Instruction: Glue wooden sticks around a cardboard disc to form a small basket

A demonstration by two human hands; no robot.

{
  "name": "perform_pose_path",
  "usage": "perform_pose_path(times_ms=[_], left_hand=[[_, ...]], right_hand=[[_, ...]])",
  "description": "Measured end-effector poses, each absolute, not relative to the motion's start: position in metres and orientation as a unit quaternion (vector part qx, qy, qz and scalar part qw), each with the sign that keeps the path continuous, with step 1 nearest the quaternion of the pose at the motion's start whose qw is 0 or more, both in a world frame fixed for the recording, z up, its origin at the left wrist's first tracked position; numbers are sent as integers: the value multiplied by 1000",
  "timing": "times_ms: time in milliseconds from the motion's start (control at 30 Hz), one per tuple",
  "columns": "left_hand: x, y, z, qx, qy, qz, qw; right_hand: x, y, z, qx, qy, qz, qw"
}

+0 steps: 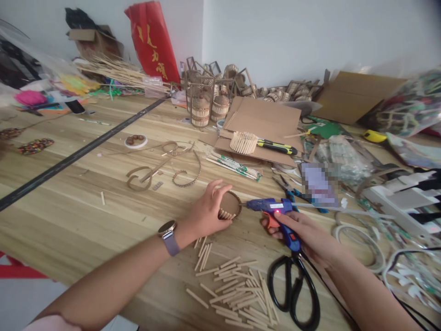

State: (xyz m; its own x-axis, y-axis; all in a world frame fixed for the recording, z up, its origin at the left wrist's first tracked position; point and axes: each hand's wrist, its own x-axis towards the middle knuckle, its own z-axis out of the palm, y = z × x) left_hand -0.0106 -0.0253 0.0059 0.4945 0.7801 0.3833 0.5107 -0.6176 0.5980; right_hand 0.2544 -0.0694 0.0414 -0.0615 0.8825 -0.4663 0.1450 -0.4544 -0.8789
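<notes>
My left hand (210, 211), with a watch on its wrist, curls around a small round cardboard base (230, 202). Several short wooden sticks stand in a row along the near side of its rim. In my right hand (303, 230) is a blue glue gun (272, 205) with an orange trigger, its power light glowing red. The nozzle points left and meets or nearly meets the base's right rim. A long glue stick runs out of the gun's rear. Loose short wooden sticks (237, 289) lie in a pile below my hands.
Black-handled scissors (292, 289) lie under the glue gun. Pliers (287, 188) and a phone (319, 184) are behind it. Cardboard (263, 119) with a yellow-black cutter (277, 146) lies farther back. Small stick-sided lanterns (200, 110) stand near the wall.
</notes>
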Motion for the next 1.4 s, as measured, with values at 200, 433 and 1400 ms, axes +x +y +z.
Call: perform_pose_path(times_ms=[200, 433, 1400], left_hand=[[-10, -25, 7, 844, 382, 321, 197], [-10, -24, 5, 835, 403, 308, 214], [-10, -24, 7, 832, 401, 309, 227]], right_hand=[[267, -72, 43, -693, -692, 119, 164], [211, -112, 50, -404, -907, 79, 90], [211, -103, 55, -483, -830, 205, 190]])
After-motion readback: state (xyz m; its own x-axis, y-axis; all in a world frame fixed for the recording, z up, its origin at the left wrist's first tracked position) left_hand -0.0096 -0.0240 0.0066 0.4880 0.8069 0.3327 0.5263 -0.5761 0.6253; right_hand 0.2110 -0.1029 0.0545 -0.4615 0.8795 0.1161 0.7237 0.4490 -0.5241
